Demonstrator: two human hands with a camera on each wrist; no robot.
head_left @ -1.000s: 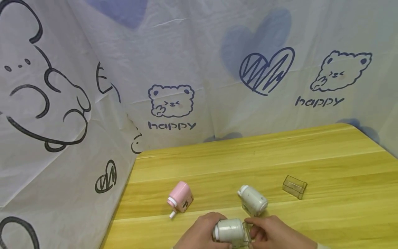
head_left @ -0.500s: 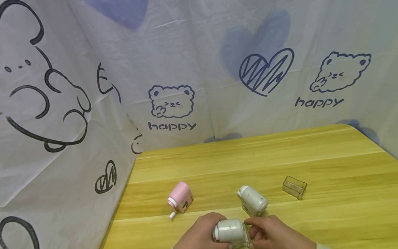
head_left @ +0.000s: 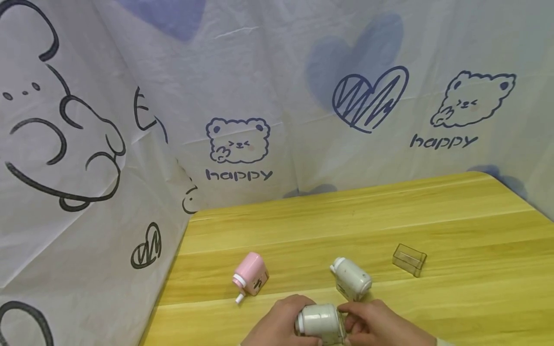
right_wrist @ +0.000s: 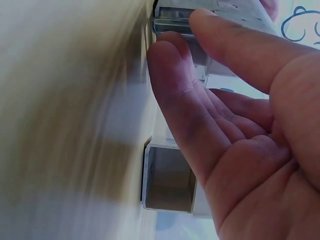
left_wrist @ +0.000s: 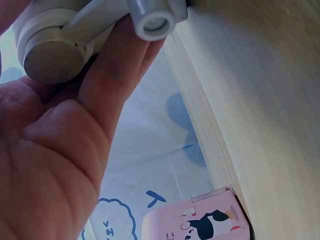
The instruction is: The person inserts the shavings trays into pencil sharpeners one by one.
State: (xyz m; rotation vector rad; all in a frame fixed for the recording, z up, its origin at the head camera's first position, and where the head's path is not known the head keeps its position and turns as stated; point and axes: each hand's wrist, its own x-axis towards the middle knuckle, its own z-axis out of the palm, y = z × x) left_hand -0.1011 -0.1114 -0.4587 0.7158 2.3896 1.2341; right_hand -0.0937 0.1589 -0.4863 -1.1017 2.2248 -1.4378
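Observation:
My left hand (head_left: pixel 283 321) grips a pale grey-green hand-crank pencil sharpener (head_left: pixel 319 319) lying on its side near the table's front. In the left wrist view, its white crank (left_wrist: pixel 95 22) shows beside my curled fingers. At the other end, my right hand (head_left: pixel 381 322) pinches a clear shavings drawer (right_wrist: pixel 172 24) between thumb and fingers. Most of that drawer sits inside the sharpener's body. Just behind my hands lies a second grey-green sharpener (head_left: pixel 352 278), its square drawer opening (right_wrist: pixel 170 177) facing the right wrist camera.
A pink crank sharpener (head_left: pixel 252 274) with a printed picture lies to the left. Farther right, another clear smoky drawer (head_left: pixel 409 260) rests on the yellow wood-grain table (head_left: pixel 346 216). White printed cloth (head_left: pixel 285 96) hangs behind and along the left side.
The drawer in my right hand has slid farther left into the held sharpener, and the right fingers have shifted slightly with it. The left hand keeps its place.

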